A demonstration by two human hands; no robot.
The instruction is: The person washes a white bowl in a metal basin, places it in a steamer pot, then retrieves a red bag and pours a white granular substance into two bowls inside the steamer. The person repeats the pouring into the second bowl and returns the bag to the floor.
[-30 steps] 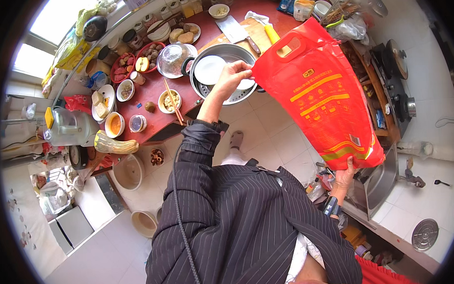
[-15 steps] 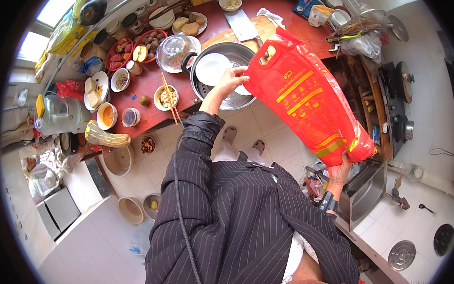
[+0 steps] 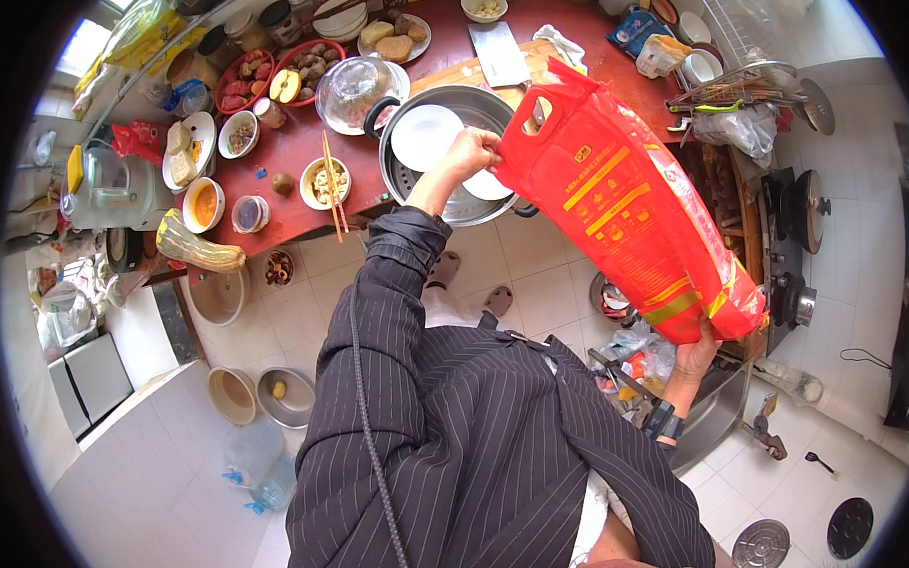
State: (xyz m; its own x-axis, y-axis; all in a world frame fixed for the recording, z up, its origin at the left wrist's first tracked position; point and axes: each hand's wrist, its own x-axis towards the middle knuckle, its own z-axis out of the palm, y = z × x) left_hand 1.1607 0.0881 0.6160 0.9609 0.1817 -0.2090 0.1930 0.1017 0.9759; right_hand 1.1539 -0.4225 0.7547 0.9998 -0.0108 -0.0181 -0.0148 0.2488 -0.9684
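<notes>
A large red plastic bag (image 3: 612,208) with yellow bands hangs slantwise between my hands. My left hand (image 3: 467,155) pinches its upper left edge beside the handle hole. Low down, my right hand (image 3: 693,354) grips the bag's bottom end, its fingers partly hidden behind the plastic. The bag's upper end reaches over the rim of a metal steamer pot (image 3: 473,103) on the counter. Inside the pot sits a white plate (image 3: 425,135), below my left hand, and part of a second white dish (image 3: 486,186) shows nearer me.
On the red counter (image 3: 282,215) stand a bowl with chopsticks (image 3: 325,182), a glass lid (image 3: 356,87) and a cleaver (image 3: 500,54). A long squash (image 3: 199,242) lies at the left edge. Right of me are a sink (image 3: 714,415) and a stove (image 3: 786,262).
The view has shifted slightly. Both hands keep their hold on the red bag, which has moved a little to the right and down in the picture.
</notes>
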